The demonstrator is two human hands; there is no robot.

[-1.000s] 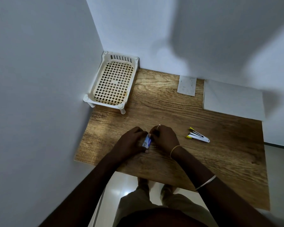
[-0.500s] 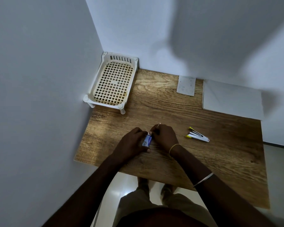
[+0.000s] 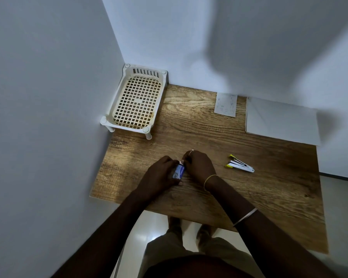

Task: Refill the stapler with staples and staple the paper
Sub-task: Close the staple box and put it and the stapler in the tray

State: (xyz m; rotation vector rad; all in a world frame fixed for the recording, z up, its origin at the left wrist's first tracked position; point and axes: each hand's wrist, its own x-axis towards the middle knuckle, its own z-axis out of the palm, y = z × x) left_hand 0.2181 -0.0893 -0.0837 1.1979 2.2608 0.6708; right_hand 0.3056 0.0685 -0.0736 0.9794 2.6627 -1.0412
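Note:
A small blue staple box [image 3: 178, 171] sits between my two hands over the wooden desk [image 3: 249, 189]. My left hand [image 3: 159, 175] grips the box from the left, fingers curled round it. My right hand [image 3: 199, 165] pinches the box's top end, where a white flap shows. The white stapler [image 3: 240, 166] with yellow ends lies swung apart on the desk, right of my right hand. White paper sheets [image 3: 281, 121] lie at the back right against the wall.
A white lattice tray [image 3: 137, 101] on short legs stands in the back left corner. A small printed slip [image 3: 225, 104] lies at the back, left of the sheets. Walls close the desk on the left and back. The desk's front edge is near my legs.
Both hands stayed on the staple box and shifted only slightly. The stapler and papers have not moved.

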